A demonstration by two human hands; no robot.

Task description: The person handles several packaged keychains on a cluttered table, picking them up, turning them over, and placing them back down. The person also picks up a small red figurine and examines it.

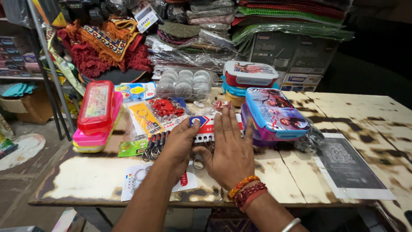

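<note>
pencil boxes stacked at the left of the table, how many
3 show: a red one on top, a pink one under it, and a yellow one at the bottom. More may be hidden in the stack.

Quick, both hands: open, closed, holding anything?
Left hand: fingers curled on the keychain card, thumb on top; grip unclear.
Right hand: open, flat on the same card, holding nothing.

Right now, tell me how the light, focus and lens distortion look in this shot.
Head view: even, soft light on the table, with the right background falling dark; glare on the plastic-wrapped stacks and the clear ball pack; both hands, left hand and right hand, sharp on the keychain card; wide-angle stretch bends the edges.
</note>
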